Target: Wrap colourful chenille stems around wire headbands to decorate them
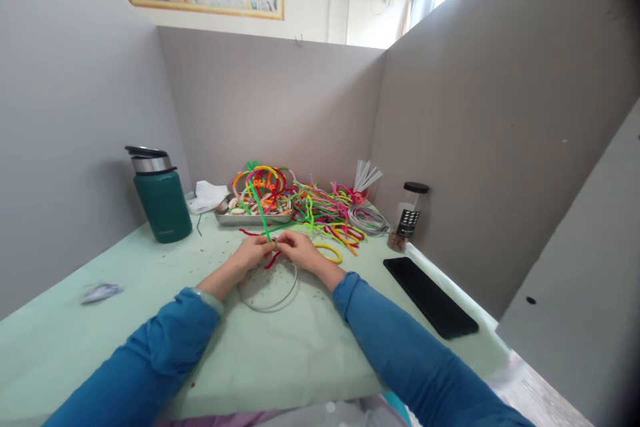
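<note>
In the head view my left hand [255,253] and my right hand [301,250] meet above the table, their fingertips pinched close together. Between them they grip the lower end of a green pipe cleaner [260,209], whose long part stands up and leans left. A thin grey wire ring [270,310] hangs or lies just below my fingers; its top is hidden by the hands. Red pipe cleaner [273,259] pokes out under the fingertips, and I cannot tell how it joins the ring. A yellow loop [330,253] lies beside my right wrist.
Behind the hands are a metal tray [253,220] of small pieces, a heap of colourful pipe cleaners [325,203] and a coil of grey wire [369,220]. A green bottle [163,203] stands left; a clear jar [407,219] and black phone [430,297] are right. Grey partitions enclose the table.
</note>
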Demonstrator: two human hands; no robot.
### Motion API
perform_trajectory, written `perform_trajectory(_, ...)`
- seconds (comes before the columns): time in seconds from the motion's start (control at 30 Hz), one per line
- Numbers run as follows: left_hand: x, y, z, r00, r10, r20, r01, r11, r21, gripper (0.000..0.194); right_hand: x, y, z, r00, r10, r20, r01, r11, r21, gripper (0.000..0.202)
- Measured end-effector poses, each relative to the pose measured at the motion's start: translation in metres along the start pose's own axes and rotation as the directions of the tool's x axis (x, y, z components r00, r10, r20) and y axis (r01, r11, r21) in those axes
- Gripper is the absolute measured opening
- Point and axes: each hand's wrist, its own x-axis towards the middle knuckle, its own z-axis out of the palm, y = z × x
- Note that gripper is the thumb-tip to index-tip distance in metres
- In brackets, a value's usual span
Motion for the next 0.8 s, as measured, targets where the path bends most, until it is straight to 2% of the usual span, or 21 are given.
perform_trajectory(0.13, -0.0048, 0.0055, 0.0005, 0.999, -0.041, 0.034, 0.042, 0.999, -0.025, 0.032, -0.0003, 0.0002, -0.0007, 1.0, -0.005, 0.006, 0.005, 1.0, 0.005, 0.008)
perform_trajectory(0.37, -0.0062, 0.0057, 0.0015, 0.999, -0.02, 0.031, 0.02, 1.0, 0.0, 0.031, -0.0009, 0.0003, -0.0014, 1.0, -0.006, 0.012, 0.006, 1.0, -0.028, 0.008)
perform_trajectory(0.67, -0.0055, 0.0059, -0.0007, 0.996, -0.05, 0.073, 0.056, 0.995, -0.077, 0.029, -0.0018, -0.004, -0.002, 1.0, 0.003, 0.026, -0.002, 1.0, -0.028, 0.005)
perform_trajectory(0.8, -0.0042, 0.0041, -0.0012, 0.996, -0.056, 0.064, 0.06, 0.996, -0.059, 0.028, -0.0024, -0.0041, -0.0021, 0.999, 0.015, 0.029, -0.014, 1.0, -0.021, 0.006)
